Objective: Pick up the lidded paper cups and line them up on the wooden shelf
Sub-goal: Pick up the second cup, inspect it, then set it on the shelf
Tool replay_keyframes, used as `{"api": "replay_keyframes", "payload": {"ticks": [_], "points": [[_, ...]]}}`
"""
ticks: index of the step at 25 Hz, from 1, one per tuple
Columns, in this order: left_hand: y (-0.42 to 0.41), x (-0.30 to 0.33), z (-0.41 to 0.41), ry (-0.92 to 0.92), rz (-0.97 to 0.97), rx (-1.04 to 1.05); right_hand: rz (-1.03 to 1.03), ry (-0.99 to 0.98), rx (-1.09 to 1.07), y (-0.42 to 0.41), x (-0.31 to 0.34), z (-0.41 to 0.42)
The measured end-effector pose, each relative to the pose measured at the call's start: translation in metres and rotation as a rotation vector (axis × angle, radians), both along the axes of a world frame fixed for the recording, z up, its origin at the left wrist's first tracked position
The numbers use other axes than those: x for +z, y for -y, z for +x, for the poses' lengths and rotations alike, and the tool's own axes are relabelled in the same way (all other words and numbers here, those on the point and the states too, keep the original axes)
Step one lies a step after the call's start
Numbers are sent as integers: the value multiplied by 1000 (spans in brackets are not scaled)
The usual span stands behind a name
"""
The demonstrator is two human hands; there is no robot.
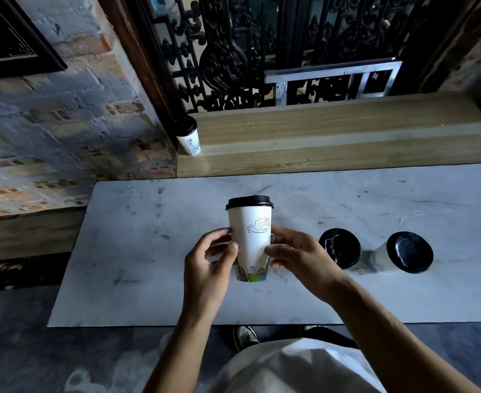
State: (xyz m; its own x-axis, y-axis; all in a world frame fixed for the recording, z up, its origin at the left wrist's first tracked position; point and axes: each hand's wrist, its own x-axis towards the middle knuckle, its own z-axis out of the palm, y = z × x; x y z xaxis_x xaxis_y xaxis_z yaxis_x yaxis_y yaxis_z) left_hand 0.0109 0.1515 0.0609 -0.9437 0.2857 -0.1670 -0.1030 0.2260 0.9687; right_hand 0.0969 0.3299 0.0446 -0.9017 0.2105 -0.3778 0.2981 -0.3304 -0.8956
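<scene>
So far left, one lidded cup (pixel 189 136) already sits on the wooden shelf (pixel 333 143), tucked into its left end by the brick wall (pixel 63 123); that's my landmark for everything else. Right of it and nearer me, over the grey surface (pixel 148 236), both hands are clamped on a second cup (pixel 250 236); left hand (pixel 209 263) pinching its left side with thumb and fingers, right hand (pixel 297 258) gripping the right side; looks lifted a bit off the surface, though I can't swear the base is clear. Further right again, two more cups, one (pixel 340 248) just beside the right hand and another (pixel 406 255) past it, both standing on the surface, lids on.

What I'd worry about: it's paper, so squeezing too hard could dent the wall or pop the black lid; also the right elbow swinging shelfwards might clip that nearest waiting cup; and setting it down tight against the shelf cup could knock that one over.
</scene>
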Motion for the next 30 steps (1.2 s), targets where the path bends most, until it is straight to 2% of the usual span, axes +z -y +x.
{"api": "replay_keyframes", "payload": {"ticks": [5,13,23,27,30], "points": [[3,0,-1,-71,-38,-22,7,5,-11,-1,-1,2],[-3,0,4,32,23,-7,-135,-1,-87,-5,1,1],[-2,-2,4,0,-59,-27,20,11,-41,-6,5,2],[-4,2,4,-60,-73,-14,-64,20,-95,-6,0,0],[-6,3,5,4,3,26,-149,-23,-126,-7,-1,-1]]}}
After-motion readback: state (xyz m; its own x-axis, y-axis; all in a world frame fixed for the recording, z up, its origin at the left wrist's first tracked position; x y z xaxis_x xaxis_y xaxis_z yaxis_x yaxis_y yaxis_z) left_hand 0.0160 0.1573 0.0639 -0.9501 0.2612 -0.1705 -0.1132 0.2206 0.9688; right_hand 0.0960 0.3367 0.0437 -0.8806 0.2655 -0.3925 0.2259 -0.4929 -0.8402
